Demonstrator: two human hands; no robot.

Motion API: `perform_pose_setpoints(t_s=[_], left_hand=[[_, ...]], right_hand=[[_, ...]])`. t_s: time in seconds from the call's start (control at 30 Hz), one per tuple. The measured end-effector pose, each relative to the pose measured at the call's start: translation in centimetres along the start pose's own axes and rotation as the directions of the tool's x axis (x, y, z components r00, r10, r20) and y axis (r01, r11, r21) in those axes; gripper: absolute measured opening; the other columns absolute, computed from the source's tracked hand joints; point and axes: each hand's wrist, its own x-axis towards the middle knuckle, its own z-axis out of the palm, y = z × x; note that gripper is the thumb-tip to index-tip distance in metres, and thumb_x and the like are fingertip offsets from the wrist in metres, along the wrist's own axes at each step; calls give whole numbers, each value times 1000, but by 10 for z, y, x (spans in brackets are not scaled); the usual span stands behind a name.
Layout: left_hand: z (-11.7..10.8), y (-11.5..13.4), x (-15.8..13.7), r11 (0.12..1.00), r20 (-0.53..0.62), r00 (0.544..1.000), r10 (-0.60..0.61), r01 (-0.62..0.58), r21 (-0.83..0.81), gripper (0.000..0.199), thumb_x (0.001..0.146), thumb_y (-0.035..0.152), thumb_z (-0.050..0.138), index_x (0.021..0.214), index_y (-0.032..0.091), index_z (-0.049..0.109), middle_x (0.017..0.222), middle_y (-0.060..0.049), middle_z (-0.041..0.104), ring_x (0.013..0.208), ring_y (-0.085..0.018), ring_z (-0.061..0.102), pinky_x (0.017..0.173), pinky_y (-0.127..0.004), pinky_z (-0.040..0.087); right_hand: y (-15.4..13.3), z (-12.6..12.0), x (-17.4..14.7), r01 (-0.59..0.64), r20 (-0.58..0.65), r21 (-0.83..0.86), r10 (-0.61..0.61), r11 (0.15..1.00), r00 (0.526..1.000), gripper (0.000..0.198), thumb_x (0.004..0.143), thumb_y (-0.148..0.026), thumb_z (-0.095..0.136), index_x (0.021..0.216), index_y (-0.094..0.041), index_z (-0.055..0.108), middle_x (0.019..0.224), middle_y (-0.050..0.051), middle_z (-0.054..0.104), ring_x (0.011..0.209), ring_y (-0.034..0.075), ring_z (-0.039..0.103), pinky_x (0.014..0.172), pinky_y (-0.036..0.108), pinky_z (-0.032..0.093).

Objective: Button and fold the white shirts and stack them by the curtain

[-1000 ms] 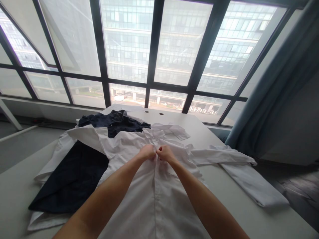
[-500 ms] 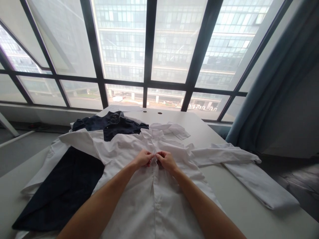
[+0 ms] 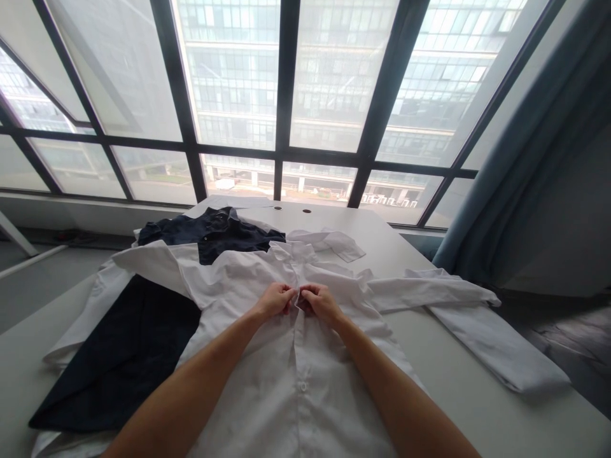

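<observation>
A white shirt [image 3: 252, 369] lies front side up before me, its collar toward the window and its sleeves out to both sides. My left hand [image 3: 277, 299] pinches the left edge of the front placket on the upper chest. Close beside it, my right hand [image 3: 319, 301] grips the placket's right edge, fingers bent and closed. The fingertips nearly meet, and the cloth between them is slightly lifted. Whatever small part they hold there is hidden by the fingers. Lower down the placket a white button [image 3: 303, 386] shows.
Dark navy garments [image 3: 119, 356] lie to the left, partly under the white sleeve. Folded white cloth [image 3: 496, 343] rests at the right on the white table [image 3: 477, 394]. Another white piece [image 3: 329, 243] lies beyond the collar. Windows stand behind the table, and a blue-grey curtain [image 3: 506, 172] hangs at the right.
Both hands stay at the same place on the placket, with small finger movements. The view has tilted slightly, so the scene sits a little higher.
</observation>
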Motion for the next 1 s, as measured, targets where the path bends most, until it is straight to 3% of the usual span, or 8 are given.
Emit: perform_pose_setpoints(t_s=[0.17, 0.4, 0.6, 0.9, 1.0], left_hand=[[1, -1, 0, 999, 42, 999, 23, -23, -22, 41, 79, 54, 67, 72, 14, 62, 47, 6, 51, 38, -7, 46, 40, -19, 32], [3, -2, 0, 998, 28, 999, 39, -38, -40, 49, 86, 57, 55, 57, 17, 50, 46, 5, 49, 36, -7, 46, 39, -19, 31], [6, -2, 1, 1000, -50, 998, 28, -29, -11, 37, 81, 49, 66, 71, 13, 64, 46, 6, 49, 37, -7, 41, 39, -20, 32], [4, -2, 1, 997, -96, 995, -9, 2, -72, 31, 77, 41, 68, 66, 13, 63, 47, 7, 45, 39, -5, 37, 40, -19, 27], [5, -2, 2, 999, -95, 995, 6, -11, -53, 27, 78, 37, 64, 64, 14, 60, 46, 7, 45, 39, -6, 37, 40, -19, 28]], right_hand=[[1, 2, 1, 40, -49, -78, -44, 996, 998, 17, 68, -33, 63, 73, -17, 62, 57, -1, 62, 45, 11, 51, 38, 20, 36], [3, 5, -3, 146, -114, -269, -182, 952, 977, 18, 74, -35, 60, 73, -16, 62, 55, -1, 61, 45, 11, 52, 43, 21, 38], [2, 8, -6, 283, -100, -441, -360, 852, 927, 19, 76, -31, 59, 76, -14, 68, 68, 5, 70, 60, 15, 60, 58, 24, 44], [-1, 10, -8, 255, -128, -534, -375, 806, 918, 19, 77, -29, 58, 73, -14, 70, 66, 4, 70, 59, 15, 58, 58, 24, 42], [0, 8, -6, 225, -146, -515, -344, 827, 928, 21, 76, -31, 57, 72, -15, 70, 63, 3, 68, 58, 14, 57, 57, 23, 42]])
